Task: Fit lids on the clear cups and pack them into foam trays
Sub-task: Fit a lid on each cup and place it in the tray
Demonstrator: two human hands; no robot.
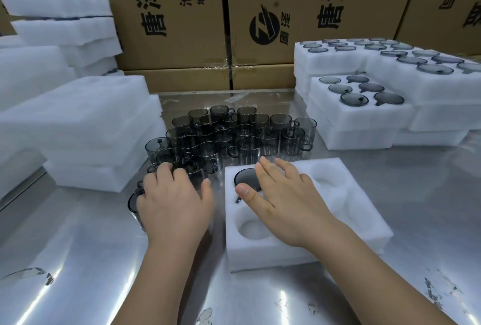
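Holding your flat, spread right hand (pixel 283 194) over the one lidded cup (pixel 246 177) under it in the foam tray (pixel 361 223), you are just starting, with empty holes (pixel 253 229) waiting beside it and your left hand (pixel 174 199), grip unclear, lying on loose cups (pixel 247 150).

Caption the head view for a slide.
Right hand flat over a lidded cup seated in the foam tray; left hand on the loose cups.
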